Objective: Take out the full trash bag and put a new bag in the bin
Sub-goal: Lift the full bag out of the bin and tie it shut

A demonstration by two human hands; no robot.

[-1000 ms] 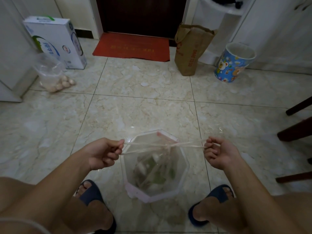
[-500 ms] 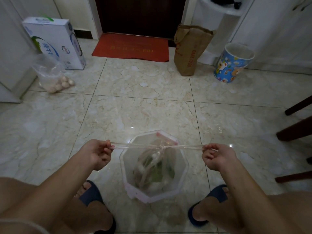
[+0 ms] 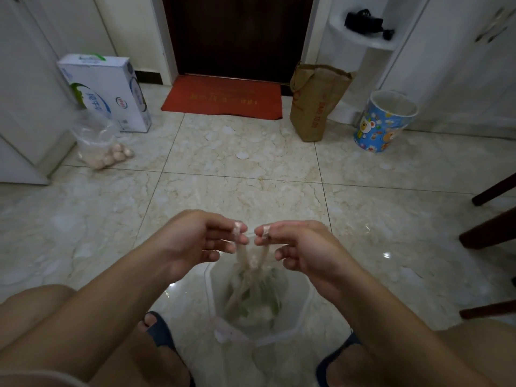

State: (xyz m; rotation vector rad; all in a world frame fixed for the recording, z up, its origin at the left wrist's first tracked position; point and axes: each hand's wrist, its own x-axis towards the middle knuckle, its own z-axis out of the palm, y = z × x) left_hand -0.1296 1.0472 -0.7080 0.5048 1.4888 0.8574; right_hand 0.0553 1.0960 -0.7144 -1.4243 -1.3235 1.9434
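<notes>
My left hand (image 3: 203,241) pinches one thin twisted tail of the clear trash bag (image 3: 254,294) between thumb and fingertips, and my right hand (image 3: 296,247) pinches the other, the two hands close together, fingertips nearly meeting. The plastic tails are crinkled and stretched into pale cords that run down to a knot at the bag's gathered neck. Below, the filmy bag bulges with soft pale and green scraps, sitting inside the translucent, many-sided bin (image 3: 303,305) between my dark blue slippers (image 3: 160,331) on the near floor. The floor is glossy cream marble tile (image 3: 237,191) with dark grout lines. Far left stands a white cardboard carton (image 3: 111,90), with a cloudy plastic bag of eggs (image 3: 103,146) just nearer. A red doormat (image 3: 223,97) lies before the dark door, a creased brown paper bag (image 3: 315,101) stands to its right, and a round, cartoon-printed blue bin (image 3: 382,124) sits far right.
</notes>
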